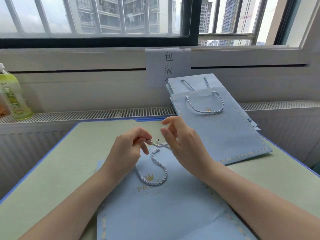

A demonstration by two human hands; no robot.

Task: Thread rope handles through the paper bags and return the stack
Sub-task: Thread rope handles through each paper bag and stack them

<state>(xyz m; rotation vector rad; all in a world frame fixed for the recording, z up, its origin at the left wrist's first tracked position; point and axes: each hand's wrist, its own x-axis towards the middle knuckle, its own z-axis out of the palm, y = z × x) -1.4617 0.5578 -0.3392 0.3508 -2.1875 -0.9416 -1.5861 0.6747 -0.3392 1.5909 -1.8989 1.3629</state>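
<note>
Behind the table [52,170] I see a barred window [97,16] with tower blocks outside, and below it a white radiator grille [86,113]. Taped to the sill, a paper sign [168,66] reads 包装 in black; a third character is cut off by the stack [216,115] of blue bags leaning in front of it. The stack's top bag carries a gold crown, gold lettering too blurred for me to read, and a rope handle already looped through. At far left a green bottle [13,94] stands on the grille; its label is not legible.

On the near bag [155,205], flat before me, I read a gold crown and "PR", the rest hidden under the rope [155,170]. A gold pattern borders its right side.

My left hand [128,149] is curled, thumb and fingers pinching one rope end just above the bag's top edge. My right hand [183,141] is beside it, fingers loosely spread and lifted; the rope runs under its palm side, but I cannot tell whether it grips it. The rope curls in a loop down over the crown.

The table's green mat lies bare to the left of the bag out to the blue edge; on the right, the stack overhangs the far corner.
</note>
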